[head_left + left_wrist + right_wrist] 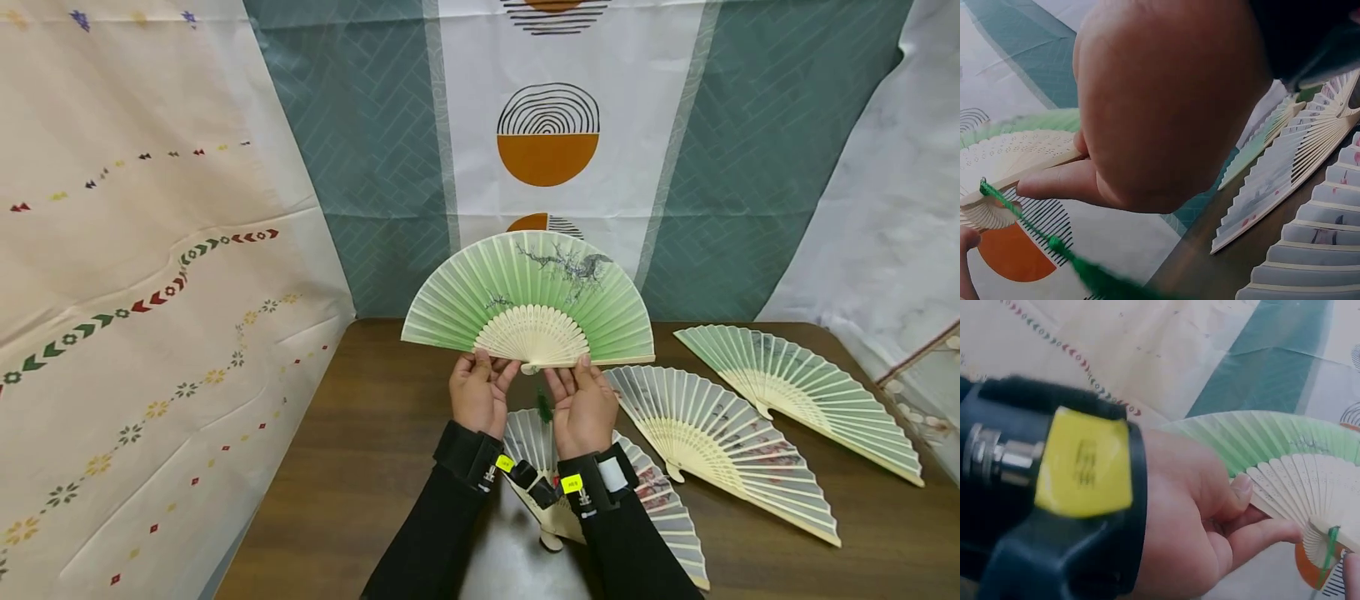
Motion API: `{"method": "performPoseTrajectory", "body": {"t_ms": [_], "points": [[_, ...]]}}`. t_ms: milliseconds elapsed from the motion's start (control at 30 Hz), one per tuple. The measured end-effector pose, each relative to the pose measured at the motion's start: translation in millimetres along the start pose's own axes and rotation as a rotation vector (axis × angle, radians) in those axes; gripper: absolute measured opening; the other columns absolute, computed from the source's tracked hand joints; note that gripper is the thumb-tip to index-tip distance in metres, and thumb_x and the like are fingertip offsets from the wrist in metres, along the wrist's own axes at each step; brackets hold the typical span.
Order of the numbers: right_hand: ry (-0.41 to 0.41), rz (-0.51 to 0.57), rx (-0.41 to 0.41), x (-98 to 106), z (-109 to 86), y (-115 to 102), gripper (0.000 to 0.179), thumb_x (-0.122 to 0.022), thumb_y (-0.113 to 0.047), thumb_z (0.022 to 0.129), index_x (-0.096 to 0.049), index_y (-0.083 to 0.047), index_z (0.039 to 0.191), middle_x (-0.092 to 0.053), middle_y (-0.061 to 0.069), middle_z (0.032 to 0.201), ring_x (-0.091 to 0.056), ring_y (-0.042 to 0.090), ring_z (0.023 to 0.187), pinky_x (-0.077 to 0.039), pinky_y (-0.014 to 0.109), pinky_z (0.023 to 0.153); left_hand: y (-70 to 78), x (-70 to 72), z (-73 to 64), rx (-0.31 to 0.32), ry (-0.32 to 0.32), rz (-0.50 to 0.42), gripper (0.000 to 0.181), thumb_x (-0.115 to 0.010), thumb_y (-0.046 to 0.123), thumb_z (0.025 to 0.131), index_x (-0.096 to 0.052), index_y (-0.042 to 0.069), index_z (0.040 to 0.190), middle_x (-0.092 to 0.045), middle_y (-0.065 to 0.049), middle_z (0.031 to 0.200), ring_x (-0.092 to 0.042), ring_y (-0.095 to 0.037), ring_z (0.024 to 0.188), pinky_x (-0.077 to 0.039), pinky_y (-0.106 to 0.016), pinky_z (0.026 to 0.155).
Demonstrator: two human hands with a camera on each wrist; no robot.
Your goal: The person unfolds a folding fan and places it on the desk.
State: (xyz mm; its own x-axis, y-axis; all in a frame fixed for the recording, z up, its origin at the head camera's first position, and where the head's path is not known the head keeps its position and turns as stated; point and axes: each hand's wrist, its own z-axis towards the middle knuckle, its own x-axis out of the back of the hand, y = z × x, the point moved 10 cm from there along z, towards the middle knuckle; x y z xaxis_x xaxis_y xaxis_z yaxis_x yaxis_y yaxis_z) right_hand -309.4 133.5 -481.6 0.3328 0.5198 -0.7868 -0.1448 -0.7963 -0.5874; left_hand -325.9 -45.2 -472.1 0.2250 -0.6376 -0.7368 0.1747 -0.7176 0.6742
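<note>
Both hands hold up an open green folding fan [525, 283] with pale ribs and a dark branch pattern, above the far part of the table. My left hand [478, 396] pinches its lower edge left of the pivot. Right of the pivot, my right hand [585, 408] pinches the same edge, thumb in front. In the left wrist view the right hand [1160, 112] looms large, and a green tassel [1088, 272] hangs from the pivot. The right wrist view shows the left hand [1185, 512] with thumb and fingers on the fan's outer rib.
Under the forearms lies an open grey fan [660, 500], partly covered. Another open grey fan [735, 450] and a light green fan [810, 392] lie on the right of the brown table [322, 483]. Patterned cloths [360, 167] hang behind and at the sides.
</note>
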Motion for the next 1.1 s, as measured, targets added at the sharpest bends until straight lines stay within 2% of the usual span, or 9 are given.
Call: {"method": "performPoseTrajectory", "body": {"t_ms": [167,300,433,600,733,800,867,1000,1100], "points": [[-0.063,-0.155,-0.059,-11.3,12.6,10.4,0.024,-0.056,-0.018,0.120,-0.072,-0.006,0.106,-0.079,0.001,0.102,-0.081,0.010,0.092,-0.073,0.027,0.089,2.1,22.5,5.2,0.016,0.083,-0.023,0.024,-0.043,0.013,0.123,-0.059,0.004,0.108,-0.069,-0.009,0.109,-0.076,-0.016,0.094,-0.072,-0.027,0.092],[-0.164,-0.365,-0.145,-31.7,25.6,36.8,0.021,-0.062,-0.017,0.119,-0.072,-0.008,0.103,-0.072,0.000,0.099,-0.076,0.011,0.094,-0.073,0.029,0.090,16.3,57.7,14.1,-0.012,0.174,-0.038,0.024,-0.045,0.016,0.123,-0.055,0.006,0.105,-0.067,-0.009,0.115,-0.076,-0.017,0.099,-0.072,-0.030,0.098],[-0.209,-0.488,-0.233,-44.6,32.3,73.0,0.016,-0.062,-0.011,0.118,-0.071,-0.001,0.109,-0.070,0.002,0.099,-0.076,0.011,0.091,-0.073,0.029,0.086,32.6,94.2,15.4,-0.022,0.246,0.004,0.023,-0.046,0.018,0.123,-0.054,0.006,0.106,-0.064,-0.010,0.122,-0.074,-0.018,0.108,-0.066,-0.037,0.115],[-0.220,-0.611,-0.339,-49.7,31.3,113.9,0.025,-0.059,-0.005,0.119,-0.067,0.013,0.134,-0.070,0.004,0.096,-0.075,0.007,0.081,-0.071,0.021,0.078,46.6,134.0,4.9,0.034,0.347,0.094,0.031,-0.043,0.017,0.124,-0.056,-0.005,0.140,-0.060,-0.021,0.139,-0.068,-0.038,0.136,-0.053,-0.047,0.129],[-0.224,-0.652,-0.405,-55.2,29.9,137.1,0.034,-0.062,-0.002,0.117,-0.063,0.018,0.143,-0.072,0.005,0.088,-0.075,0.005,0.071,-0.069,0.018,0.073,55.4,152.2,-0.4,0.095,0.330,0.128,0.053,-0.033,0.017,0.126,-0.031,-0.010,0.171,-0.042,-0.041,0.168,-0.047,-0.055,0.161,-0.046,-0.053,0.134],[-0.213,-0.662,-0.429,-57.5,29.9,143.7,0.034,-0.063,-0.002,0.116,-0.064,0.019,0.143,-0.074,0.011,0.095,-0.075,0.004,0.067,-0.068,0.017,0.071,57.3,158.5,-1.4,0.134,0.313,0.114,0.057,-0.028,0.015,0.126,-0.019,-0.009,0.176,-0.032,-0.041,0.177,-0.039,-0.055,0.166,-0.042,-0.054,0.137],[-0.204,-0.684,-0.457,-58.6,29.8,149.1,0.035,-0.064,-0.001,0.115,-0.063,0.018,0.144,-0.078,0.022,0.114,-0.074,0.002,0.066,-0.067,0.016,0.072,58.5,164.8,-2.0,0.169,0.312,0.094,0.058,-0.024,0.015,0.126,-0.013,-0.007,0.178,-0.029,-0.040,0.180,-0.037,-0.053,0.169,-0.041,-0.052,0.138],[-0.202,-0.733,-0.516,-58.0,28.6,158.8,0.040,-0.061,0.001,0.116,-0.058,0.015,0.153,-0.063,0.032,0.159,-0.073,0.000,0.066,-0.068,0.016,0.078,61.5,175.7,-3.0,0.216,0.329,0.060,0.058,-0.022,0.015,0.126,-0.010,-0.005,0.179,-0.028,-0.038,0.181,-0.035,-0.048,0.171,-0.038,-0.051,0.140],[-0.206,-0.780,-0.529,-58.5,26.4,163.6,0.041,-0.062,0.000,0.116,-0.058,0.013,0.154,-0.061,0.031,0.162,-0.072,-0.001,0.066,-0.068,0.017,0.078,67.1,181.3,-4.4,0.223,0.337,0.042,0.058,-0.024,0.015,0.126,-0.012,-0.006,0.179,-0.026,-0.037,0.183,-0.033,-0.047,0.172,-0.035,-0.050,0.141]]}}
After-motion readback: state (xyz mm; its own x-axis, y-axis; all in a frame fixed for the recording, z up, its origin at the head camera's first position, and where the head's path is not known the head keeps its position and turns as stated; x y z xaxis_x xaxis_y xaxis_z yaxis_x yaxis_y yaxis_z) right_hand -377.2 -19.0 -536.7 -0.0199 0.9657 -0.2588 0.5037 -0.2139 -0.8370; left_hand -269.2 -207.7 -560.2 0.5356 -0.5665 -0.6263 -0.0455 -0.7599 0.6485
